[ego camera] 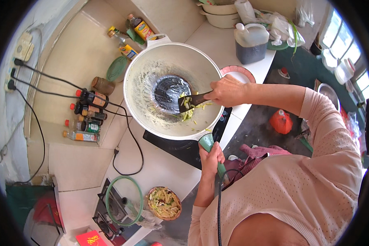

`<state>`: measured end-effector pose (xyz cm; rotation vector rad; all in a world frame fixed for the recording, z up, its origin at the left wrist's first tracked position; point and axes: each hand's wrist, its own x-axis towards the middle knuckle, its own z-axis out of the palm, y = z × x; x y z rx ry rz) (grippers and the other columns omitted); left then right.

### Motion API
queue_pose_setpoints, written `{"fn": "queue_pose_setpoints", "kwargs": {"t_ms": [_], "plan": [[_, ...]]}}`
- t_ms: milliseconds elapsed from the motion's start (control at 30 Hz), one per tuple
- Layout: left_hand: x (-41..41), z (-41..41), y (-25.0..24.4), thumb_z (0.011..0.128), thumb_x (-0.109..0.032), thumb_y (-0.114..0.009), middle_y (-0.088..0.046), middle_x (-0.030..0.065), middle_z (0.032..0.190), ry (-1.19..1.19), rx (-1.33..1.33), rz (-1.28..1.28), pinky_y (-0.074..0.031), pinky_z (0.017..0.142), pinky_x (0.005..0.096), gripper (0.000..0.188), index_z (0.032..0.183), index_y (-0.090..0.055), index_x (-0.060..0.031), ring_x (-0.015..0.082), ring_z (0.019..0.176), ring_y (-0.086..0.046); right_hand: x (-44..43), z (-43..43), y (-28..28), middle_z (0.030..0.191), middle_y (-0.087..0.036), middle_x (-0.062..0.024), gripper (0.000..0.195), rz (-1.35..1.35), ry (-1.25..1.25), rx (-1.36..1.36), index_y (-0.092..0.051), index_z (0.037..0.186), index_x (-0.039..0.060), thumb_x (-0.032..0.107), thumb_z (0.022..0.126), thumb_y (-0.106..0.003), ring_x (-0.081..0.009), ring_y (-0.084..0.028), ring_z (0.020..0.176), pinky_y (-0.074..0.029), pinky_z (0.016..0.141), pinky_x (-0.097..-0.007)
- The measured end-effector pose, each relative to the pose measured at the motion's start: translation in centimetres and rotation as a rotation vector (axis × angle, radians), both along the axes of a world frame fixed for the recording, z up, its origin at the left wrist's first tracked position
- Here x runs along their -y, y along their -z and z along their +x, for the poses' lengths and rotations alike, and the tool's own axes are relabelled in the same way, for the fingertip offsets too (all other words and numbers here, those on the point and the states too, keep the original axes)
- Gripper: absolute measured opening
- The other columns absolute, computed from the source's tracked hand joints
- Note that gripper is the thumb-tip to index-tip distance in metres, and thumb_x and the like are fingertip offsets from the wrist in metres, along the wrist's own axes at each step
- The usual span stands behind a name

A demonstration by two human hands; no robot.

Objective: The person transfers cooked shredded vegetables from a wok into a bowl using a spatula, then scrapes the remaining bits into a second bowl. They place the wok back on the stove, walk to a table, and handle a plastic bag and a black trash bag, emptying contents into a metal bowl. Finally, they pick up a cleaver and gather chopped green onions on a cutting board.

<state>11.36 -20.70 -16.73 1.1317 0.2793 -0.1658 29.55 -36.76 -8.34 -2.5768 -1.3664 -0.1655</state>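
Observation:
A large light-coloured wok [141, 101] with a darkened bottom sits on a black induction cooktop [175, 149]. My left hand [211, 157] grips the wok's green handle [206, 141], on the side nearest my body. The dark spatula [194, 100] is held by its handle in my right hand [229, 92], above the wok's right side. Its blade is down in the wok, with pale green and yellow chopped vegetable pieces [188, 115] on and beside it. A few scraps cling to the wok wall near the rim.
A bowl of cooked food [164, 203] stands near the counter edge, by a green-rimmed lid [141, 196] over a gas stove [106, 224]. Black cords [135, 135] cross the counter. Sauce bottles [89, 117] line the wall. A pink-rimmed plate [240, 73] and jug [250, 46] are beyond the wok.

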Motion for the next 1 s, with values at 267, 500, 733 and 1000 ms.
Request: {"fn": "queue_pose_setpoints", "kwargs": {"t_ms": [267, 500, 733, 1000], "plan": [[1.3, 1.3, -0.8, 0.093, -0.011, -0.054, -0.040, 0.0014, 0.061, 0.074, -0.008, 0.147, -0.036, 0.039, 0.0265, 0.025, 0.105, -0.031, -0.0080, 0.0087, 0.045, -0.038, 2.6, 2.7, 1.2, 0.078, -0.065, -0.0127, 0.020, 0.292, -0.054, -0.312, -0.069, 0.097, 0.0154, 0.023, 0.080, -0.061, -0.0322, -0.063, 0.075, -0.049, 0.065, -0.0427], [2.9, 2.5, -0.6, 0.093, -0.009, -0.054, -0.042, 0.0013, 0.061, 0.071, -0.024, 0.182, -0.036, 0.039, 0.0254, 0.033, 0.112, -0.028, -0.0076, 0.0080, 0.045, -0.039, 8.1, 6.4, -0.2, 0.080, -0.064, -0.0109, 0.028, 0.035, -0.170, -0.253, -0.070, 0.104, 0.0232, 0.022, 0.077, -0.063, -0.0308, -0.062, 0.081, -0.047, 0.063, -0.0425], [4.9, 3.4, -1.2, 0.093, -0.007, -0.053, -0.040, 0.0015, 0.061, 0.046, -0.045, 0.217, -0.036, 0.040, 0.0259, 0.031, 0.111, -0.028, -0.0069, 0.0080, 0.045, -0.039, 8.7, 8.6, 0.7, 0.095, -0.070, -0.0127, 0.032, 0.359, -0.296, -0.715, -0.068, 0.108, 0.0057, 0.004, 0.075, -0.067, -0.0206, -0.063, 0.077, -0.047, 0.071, -0.0310], [5.9, 3.6, -1.3, 0.093, -0.008, -0.052, -0.040, 0.0015, 0.061, 0.023, -0.057, 0.281, -0.036, 0.040, 0.0260, 0.030, 0.111, -0.028, -0.0072, 0.0085, 0.045, -0.039, 12.1, 11.7, -0.1, 0.089, -0.070, -0.0090, 0.035, 0.021, -0.245, -0.401, -0.072, 0.102, 0.0160, 0.006, 0.069, -0.066, -0.0293, -0.063, 0.079, -0.047, 0.068, -0.0377]]}}
